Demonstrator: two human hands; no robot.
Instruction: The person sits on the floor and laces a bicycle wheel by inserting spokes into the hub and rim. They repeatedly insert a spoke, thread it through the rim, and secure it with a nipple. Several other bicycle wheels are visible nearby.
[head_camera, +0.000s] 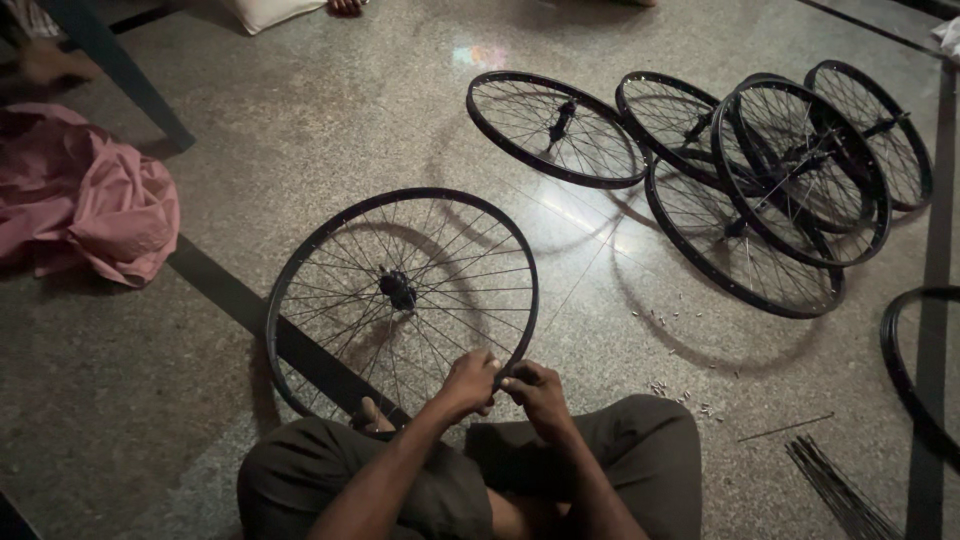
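Nearest, crossed legs in dull olive cloth, a bare foot (372, 416) tucked under the rim. Just above, left hand (470, 383) and right hand (535, 392) side by side, fingertips pinched together on the near edge of the black spoked wheel (300, 270), thin metal rim tilted up off the speckled polished stone floor (300, 130), dark hub at centre. To the right, scattered small silvery nipples (680, 400) and a bundle of straight dark spokes (840, 490). Farther left, crumpled soft pink cloth (100, 205). Farthest, overlapping finished black wheels (760, 180) lying flat and leaning together.
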